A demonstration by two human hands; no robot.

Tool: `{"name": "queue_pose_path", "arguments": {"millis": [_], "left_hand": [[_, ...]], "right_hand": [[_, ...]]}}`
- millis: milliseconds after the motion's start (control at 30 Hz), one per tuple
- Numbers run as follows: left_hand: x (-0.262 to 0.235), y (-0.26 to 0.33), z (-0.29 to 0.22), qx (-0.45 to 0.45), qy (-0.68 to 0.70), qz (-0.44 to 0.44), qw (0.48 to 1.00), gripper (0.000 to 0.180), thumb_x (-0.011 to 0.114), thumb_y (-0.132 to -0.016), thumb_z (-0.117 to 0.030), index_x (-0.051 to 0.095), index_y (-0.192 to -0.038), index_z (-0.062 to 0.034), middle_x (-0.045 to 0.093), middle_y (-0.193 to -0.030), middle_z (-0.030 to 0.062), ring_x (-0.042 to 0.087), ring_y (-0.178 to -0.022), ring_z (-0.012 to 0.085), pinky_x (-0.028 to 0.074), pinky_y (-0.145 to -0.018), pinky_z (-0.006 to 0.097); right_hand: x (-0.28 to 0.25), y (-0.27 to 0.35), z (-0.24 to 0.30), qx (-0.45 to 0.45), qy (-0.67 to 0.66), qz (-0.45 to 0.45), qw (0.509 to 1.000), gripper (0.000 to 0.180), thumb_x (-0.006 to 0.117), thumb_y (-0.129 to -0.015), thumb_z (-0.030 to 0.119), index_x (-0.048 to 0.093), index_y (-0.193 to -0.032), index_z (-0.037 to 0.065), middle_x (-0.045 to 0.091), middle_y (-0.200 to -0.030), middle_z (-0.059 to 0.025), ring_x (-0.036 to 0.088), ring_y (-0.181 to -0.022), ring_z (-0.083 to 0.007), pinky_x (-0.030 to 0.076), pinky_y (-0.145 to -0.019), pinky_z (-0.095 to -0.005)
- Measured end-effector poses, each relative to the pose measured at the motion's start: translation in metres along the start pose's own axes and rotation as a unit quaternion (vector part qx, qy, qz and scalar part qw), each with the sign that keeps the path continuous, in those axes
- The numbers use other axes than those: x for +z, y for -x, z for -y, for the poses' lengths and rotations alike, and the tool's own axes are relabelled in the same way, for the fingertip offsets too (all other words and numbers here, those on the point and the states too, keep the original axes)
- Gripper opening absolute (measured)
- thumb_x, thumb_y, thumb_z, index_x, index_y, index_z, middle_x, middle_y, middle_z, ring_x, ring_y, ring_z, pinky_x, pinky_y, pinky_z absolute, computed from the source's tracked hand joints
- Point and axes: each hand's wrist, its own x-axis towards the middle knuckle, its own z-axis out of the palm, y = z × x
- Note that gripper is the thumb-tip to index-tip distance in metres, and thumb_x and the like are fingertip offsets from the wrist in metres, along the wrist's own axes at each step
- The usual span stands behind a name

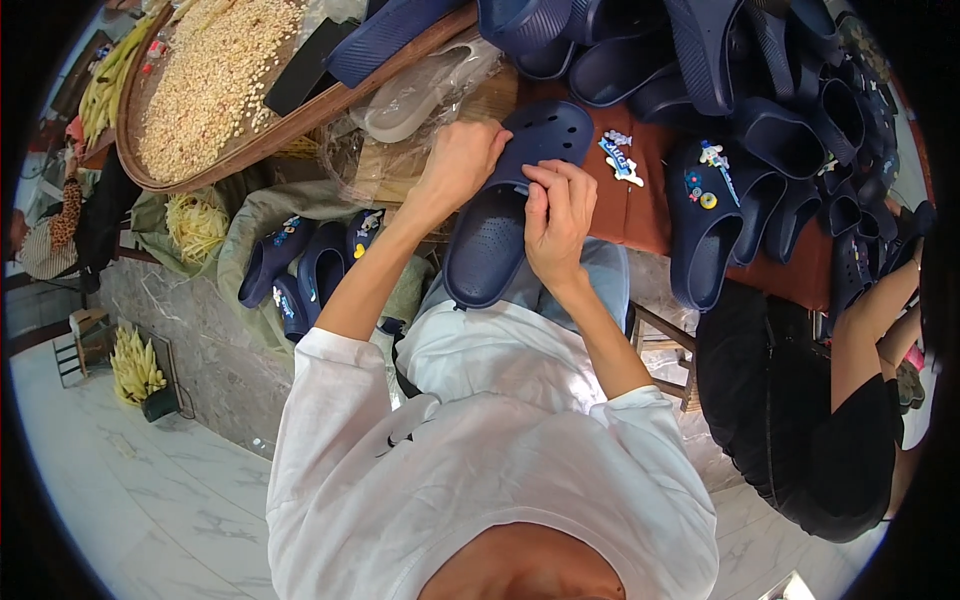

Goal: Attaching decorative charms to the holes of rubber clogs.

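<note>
Navy clog (488, 240), above the lap (470, 350): left hand (468, 155) curled on its edge; right hand (560, 210), fingers bunched at its opening. Visibly undecorated; charms (622, 160) apparently unfitted, on red surface (645, 225). Neighbouring clog (700, 225) done.

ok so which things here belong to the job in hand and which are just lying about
Likely part of the job:
- navy clog being handled
- loose charms on the table
- charm-covered clog beside them

Seemingly just lying about:
- kernels in the tray
- pale shreds in a bag
</note>
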Motion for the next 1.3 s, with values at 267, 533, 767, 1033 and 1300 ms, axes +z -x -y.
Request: {"name": "queue_pose_path", "arguments": {"millis": [267, 533, 767, 1033, 1300], "left_hand": [[0.007, 0.004, 0.003, -0.038, 0.035, -0.046, 0.998, 0.026, 0.06, -0.094, -0.026, 0.07, -0.087, -0.0027, 0.062, -0.068, 0.0215, 0.062, -0.066, 0.0425, 0.047, -0.06, 0.048], [0.023, 0.016, 0.019, -0.225, 0.28, -0.128, 0.925, 0.03, 0.056, -0.098, -0.025, 0.07, -0.093, 0.0007, 0.072, -0.073, 0.0121, 0.072, -0.072, 0.0175, 0.054, -0.064, 0.033], [0.0, 0.035, -0.038, -0.12, 0.354, -0.185, 0.909, 0.026, 0.053, -0.101, -0.018, 0.07, -0.107, 0.0014, 0.071, -0.093, 0.0056, 0.065, -0.081, 0.0108, 0.05, -0.073, 0.022], [0.016, 0.043, -0.047, -0.051, 0.298, -0.192, 0.934, 0.021, 0.058, -0.097, -0.013, 0.072, -0.106, 0.0004, 0.071, -0.097, 0.0101, 0.065, -0.091, 0.0169, 0.048, -0.083, 0.028], [0.022, 0.041, -0.043, -0.056, 0.295, -0.186, 0.936, 0.022, 0.056, -0.098, -0.014, 0.072, -0.104, -0.001, 0.071, -0.098, 0.0116, 0.065, -0.092, 0.0226, 0.048, -0.084, 0.032]], "right_hand": [[0.0, -0.001, 0.0, 0.006, -0.002, -0.002, 1.0, 0.016, 0.062, -0.088, 0.01, 0.065, -0.104, 0.008, 0.059, -0.106, -0.0105, 0.054, -0.103, -0.0301, 0.041, -0.087, -0.0407], [-0.003, 0.009, -0.002, -0.007, 0.013, -0.019, 1.0, 0.017, 0.061, -0.088, 0.009, 0.064, -0.105, 0.007, 0.059, -0.107, -0.0116, 0.054, -0.103, -0.0316, 0.04, -0.088, -0.0416], [-0.014, -0.003, 0.004, 0.03, -0.024, 0.021, 0.999, 0.018, 0.059, -0.089, 0.009, 0.063, -0.106, 0.005, 0.059, -0.106, -0.0123, 0.054, -0.101, -0.0312, 0.04, -0.088, -0.0405], [-0.016, -0.024, 0.003, 0.106, -0.105, 0.058, 0.987, 0.019, 0.067, -0.089, 0.019, 0.067, -0.104, 0.007, 0.065, -0.096, -0.0075, 0.055, -0.099, -0.025, 0.04, -0.087, -0.037], [-0.012, -0.027, -0.009, 0.223, -0.258, 0.048, 0.939, 0.014, 0.072, -0.086, 0.011, 0.067, -0.097, 0.004, 0.066, -0.09, -0.0056, 0.06, -0.085, -0.0156, 0.047, -0.077, -0.0295]]}}
